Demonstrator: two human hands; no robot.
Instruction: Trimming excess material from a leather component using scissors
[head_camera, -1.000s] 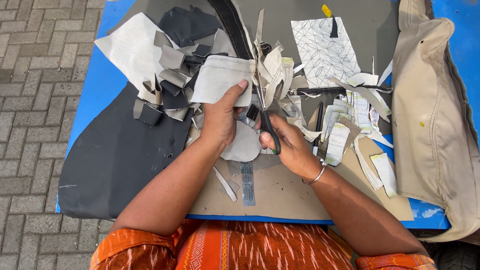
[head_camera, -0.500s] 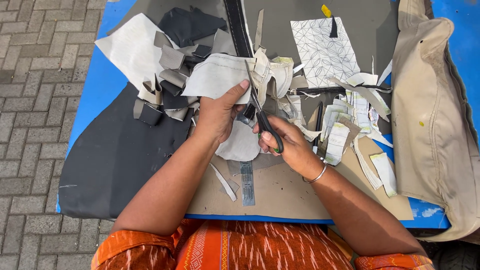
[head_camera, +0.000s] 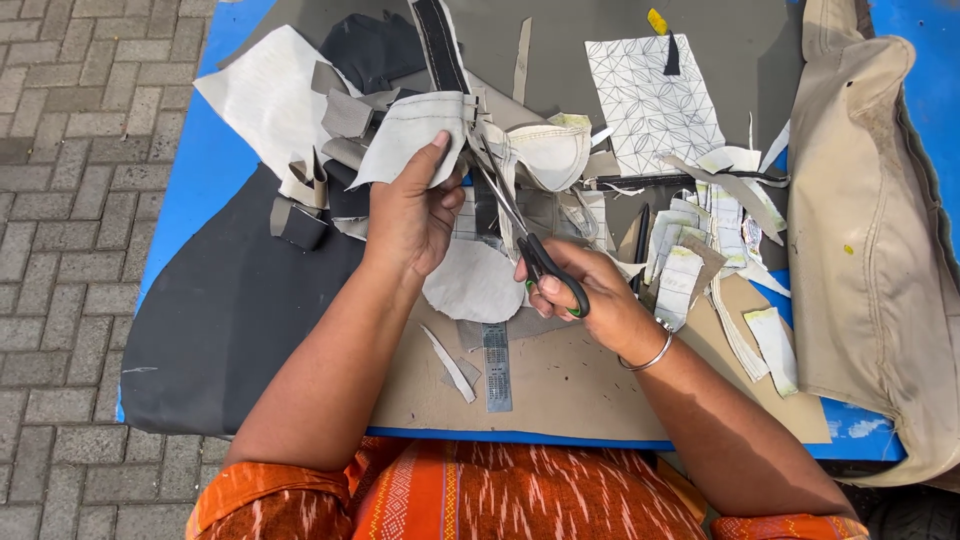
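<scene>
I see left hand (head_camera: 412, 215) fingers pinching the pale fabric piece (head_camera: 415, 132); right hand (head_camera: 590, 290) fingers grip scissors (head_camera: 520, 225), blades seemingly open mid-cut.

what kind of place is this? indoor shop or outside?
Probably an outdoor craft or sewing spot: grey brick paving lies beside a blue table piled with fabric offcuts. The right hand works black-handled scissors on a pale stitched fabric piece in the left hand.

An outdoor craft workshop: a blue bench (head_camera: 205, 170) stands on brick paving (head_camera: 70, 200), with fabric scraps (head_camera: 345, 115) and scissors (head_camera: 530, 250) lying on that bench.
</scene>
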